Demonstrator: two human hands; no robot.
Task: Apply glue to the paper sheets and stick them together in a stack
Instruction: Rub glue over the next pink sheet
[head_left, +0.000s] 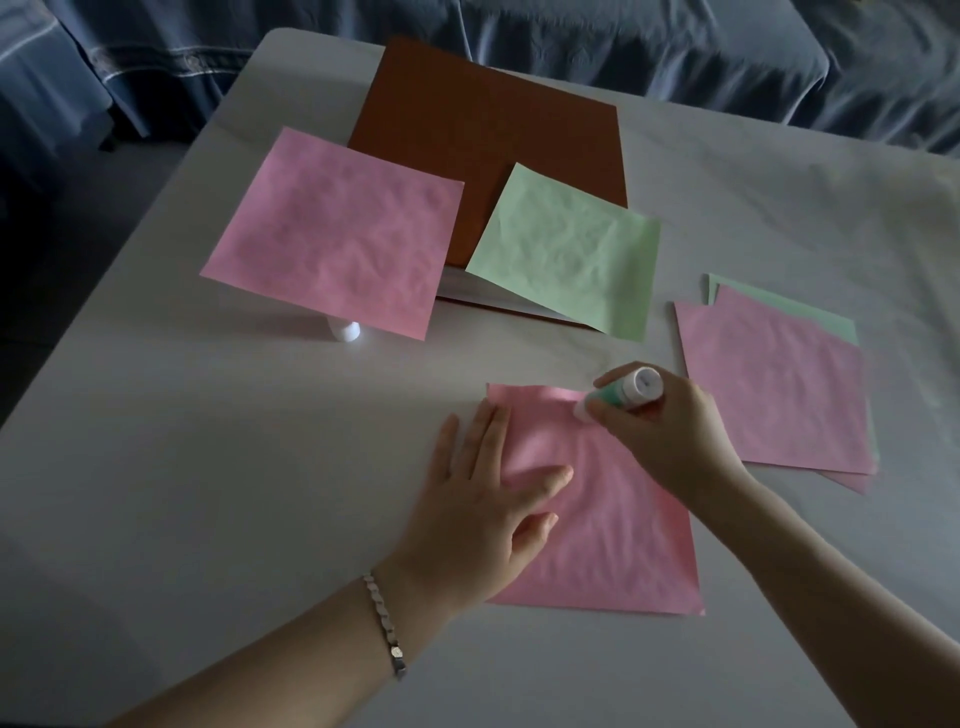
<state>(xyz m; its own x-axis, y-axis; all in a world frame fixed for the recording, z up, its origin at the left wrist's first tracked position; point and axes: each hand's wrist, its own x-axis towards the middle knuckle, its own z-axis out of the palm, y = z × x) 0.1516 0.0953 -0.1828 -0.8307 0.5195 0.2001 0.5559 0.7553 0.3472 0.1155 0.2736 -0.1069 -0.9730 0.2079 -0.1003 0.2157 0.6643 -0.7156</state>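
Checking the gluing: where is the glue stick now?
Head view, right of centre: the right hand grips the glue stick, its tip on the far edge of the near pink sheet.

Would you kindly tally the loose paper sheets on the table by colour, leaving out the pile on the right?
Pink: 2, the near pink sheet and the far pink sheet.
Green: 1, the green sheet.
Total: 3.

We are looking forward and down from one head-worn wide-angle camera, close over the table (208, 467), with left hand (483, 504) and right hand (670, 431) nearest.
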